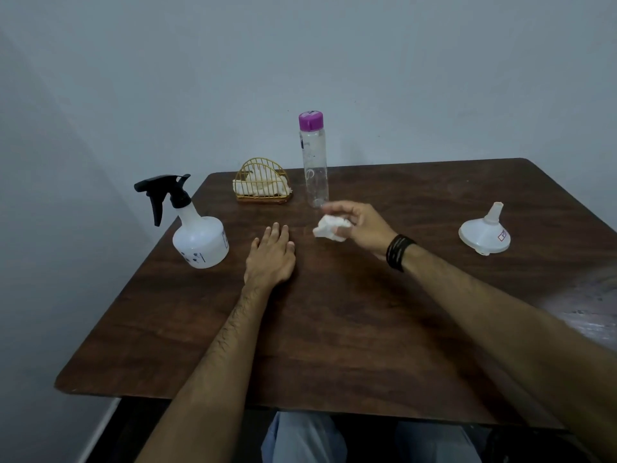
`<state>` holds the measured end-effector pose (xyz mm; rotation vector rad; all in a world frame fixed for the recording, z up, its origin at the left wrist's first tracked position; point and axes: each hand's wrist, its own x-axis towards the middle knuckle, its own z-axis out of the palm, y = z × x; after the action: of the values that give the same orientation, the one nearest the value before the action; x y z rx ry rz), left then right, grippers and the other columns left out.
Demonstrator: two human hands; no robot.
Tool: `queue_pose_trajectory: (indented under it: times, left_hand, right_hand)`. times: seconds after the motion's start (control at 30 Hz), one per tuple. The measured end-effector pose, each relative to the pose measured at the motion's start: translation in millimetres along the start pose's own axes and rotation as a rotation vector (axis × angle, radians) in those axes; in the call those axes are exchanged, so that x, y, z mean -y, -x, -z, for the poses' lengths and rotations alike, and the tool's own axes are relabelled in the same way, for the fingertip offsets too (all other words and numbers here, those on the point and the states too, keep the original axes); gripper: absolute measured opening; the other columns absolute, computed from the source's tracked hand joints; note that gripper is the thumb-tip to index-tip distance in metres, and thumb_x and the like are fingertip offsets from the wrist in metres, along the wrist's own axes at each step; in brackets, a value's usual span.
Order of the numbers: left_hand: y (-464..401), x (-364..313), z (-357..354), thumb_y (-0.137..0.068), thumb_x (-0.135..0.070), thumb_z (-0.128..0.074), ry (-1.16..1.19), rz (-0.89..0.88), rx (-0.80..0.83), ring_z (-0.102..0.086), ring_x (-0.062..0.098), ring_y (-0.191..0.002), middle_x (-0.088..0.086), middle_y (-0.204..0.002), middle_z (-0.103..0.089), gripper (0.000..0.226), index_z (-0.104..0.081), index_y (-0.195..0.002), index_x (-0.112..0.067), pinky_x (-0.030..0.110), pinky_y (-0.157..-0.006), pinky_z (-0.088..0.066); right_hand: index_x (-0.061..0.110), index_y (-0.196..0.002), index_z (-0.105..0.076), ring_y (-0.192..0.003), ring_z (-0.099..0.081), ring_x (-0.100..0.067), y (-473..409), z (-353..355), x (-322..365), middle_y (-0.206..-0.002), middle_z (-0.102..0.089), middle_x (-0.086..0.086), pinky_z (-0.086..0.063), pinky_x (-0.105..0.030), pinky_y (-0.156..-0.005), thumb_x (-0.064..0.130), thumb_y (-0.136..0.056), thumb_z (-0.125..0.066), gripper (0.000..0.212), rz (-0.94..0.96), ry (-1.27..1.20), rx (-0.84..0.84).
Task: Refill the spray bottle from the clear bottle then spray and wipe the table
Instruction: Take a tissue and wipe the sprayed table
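A white spray bottle (pixel 200 240) with a black trigger head stands near the left edge of the dark wooden table (pixel 334 329). At the back centre stands a tall clear bottle (pixel 314 172) with its purple cap on. My left hand (pixel 271 259) lies flat on the tabletop, fingers straight, just right of the spray bottle. My right hand (pixel 359 223) hovers in front of the clear bottle and holds a crumpled white tissue (pixel 330 228) in its curled fingers, just above the table.
A gold wire napkin holder (pixel 262 185) with white tissues sits at the back, left of the clear bottle. A white funnel (pixel 484 232) rests upside down, spout up, at the right. A grey wall runs close behind and to the left.
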<state>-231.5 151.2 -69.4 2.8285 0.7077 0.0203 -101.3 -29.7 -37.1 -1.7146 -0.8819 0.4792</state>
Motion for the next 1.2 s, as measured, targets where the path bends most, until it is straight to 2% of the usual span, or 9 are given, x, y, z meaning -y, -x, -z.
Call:
queue_pose_trajectory:
  times: [0.07, 0.13, 0.3, 0.4, 0.57, 0.83, 0.97, 1.1, 1.2]
  left_hand:
    - [0.2, -0.3, 1.0, -0.108, -0.036, -0.020, -0.008, 0.001, -0.001, -0.003, 0.020, -0.156, 0.005, -0.170, -0.005, 0.056, -0.011, -0.161, -0.018, 0.045, -0.125, -0.006]
    - [1.0, -0.4, 1.5, -0.108, -0.036, -0.020, -0.008, 0.004, 0.004, -0.003, 0.020, -0.156, 0.005, -0.170, -0.005, 0.056, -0.011, -0.161, -0.018, 0.045, -0.125, -0.006]
    - [1.2, -0.2, 0.9, -0.108, -0.036, -0.021, -0.004, 0.000, -0.001, -0.003, 0.019, -0.156, 0.004, -0.170, -0.005, 0.057, -0.011, -0.161, -0.018, 0.044, -0.125, -0.005]
    - [2.0, -0.1, -0.3, -0.108, -0.036, -0.021, -0.010, 0.004, -0.002, -0.003, 0.019, -0.156, 0.004, -0.170, -0.005, 0.057, -0.011, -0.161, -0.018, 0.044, -0.125, -0.006]
    - [2.6, -1.4, 0.0, -0.108, -0.036, -0.020, -0.019, 0.005, 0.006, -0.002, 0.019, -0.156, 0.004, -0.170, -0.004, 0.057, -0.009, -0.161, -0.017, 0.044, -0.125, -0.005]
    - [3.5, -3.4, -6.8, -0.108, -0.037, -0.017, -0.025, 0.021, -0.010, 0.000, 0.019, -0.156, 0.004, -0.170, -0.002, 0.058, -0.007, -0.161, -0.016, 0.043, -0.126, -0.002]
    - [3.9, -4.1, -6.1, -0.108, -0.038, -0.016, -0.036, 0.027, -0.002, 0.001, 0.019, -0.156, 0.004, -0.170, 0.000, 0.058, -0.006, -0.161, -0.017, 0.043, -0.125, -0.001]
    - [2.8, -0.6, -4.6, -0.108, -0.039, -0.016, -0.048, 0.017, 0.002, 0.001, 0.018, -0.156, 0.003, -0.170, 0.000, 0.058, -0.006, -0.161, -0.018, 0.042, -0.125, -0.002]
    - [1.7, 0.4, -3.3, -0.108, -0.039, -0.016, -0.055, 0.009, 0.021, 0.000, 0.018, -0.156, 0.002, -0.170, 0.000, 0.058, -0.006, -0.161, -0.019, 0.042, -0.125, -0.002]
  right_hand:
    - [0.014, -0.138, -0.059, -0.129, -0.054, -0.018, -16.1, -2.2, -0.2, -0.141, -0.057, -0.005, -0.045, -0.026, -0.105, -0.004, -0.092, -0.062, 0.049, -0.071, 0.096, -0.095]
    - [0.011, -0.134, -0.063, -0.130, -0.052, -0.024, -28.0, -8.2, -8.7, -0.139, -0.058, -0.010, -0.039, -0.027, -0.108, 0.004, -0.096, -0.056, 0.040, -0.075, 0.442, -0.113]
    - [0.019, -0.128, -0.068, -0.118, -0.044, -0.029, -27.6, -28.7, -17.0, -0.129, -0.052, -0.007, -0.042, -0.038, -0.098, 0.013, -0.097, -0.058, 0.033, 0.184, 1.068, -0.164]
    - [0.015, -0.138, -0.059, -0.120, -0.047, -0.028, -27.9, -37.2, -12.9, -0.129, -0.051, -0.009, -0.047, -0.037, -0.098, 0.013, -0.099, -0.050, 0.040, 0.154, 1.017, -0.027]
    - [0.014, -0.133, -0.062, -0.119, -0.051, -0.028, -7.3, -52.7, -3.3, -0.131, -0.057, -0.009, -0.047, -0.038, -0.099, 0.037, -0.101, -0.049, 0.042, 0.187, 0.961, 0.026]
    - [0.021, -0.110, -0.078, -0.111, -0.063, -0.017, 48.0, -42.2, 1.7, -0.114, -0.072, 0.002, -0.049, -0.032, -0.100, 0.008, -0.093, -0.061, 0.027, 0.269, 0.838, 0.109]
    - [0.021, -0.112, -0.077, -0.111, -0.064, -0.014, 14.2, -38.0, 7.8, -0.117, -0.073, 0.002, -0.042, -0.018, -0.096, 0.010, -0.093, -0.066, 0.024, 0.172, 0.767, 0.062]
    - [0.021, -0.106, -0.078, -0.113, -0.063, -0.021, -33.6, -44.4, 1.5, -0.119, -0.069, -0.002, -0.049, -0.032, -0.096, 0.021, -0.091, -0.072, 0.016, 0.104, 0.721, -0.075]
    - [0.022, -0.101, -0.079, -0.109, -0.065, -0.022, -50.7, -40.5, -1.6, -0.115, -0.070, -0.003, -0.051, -0.029, -0.091, 0.024, -0.089, -0.074, 0.013, 0.023, 0.681, -0.118]
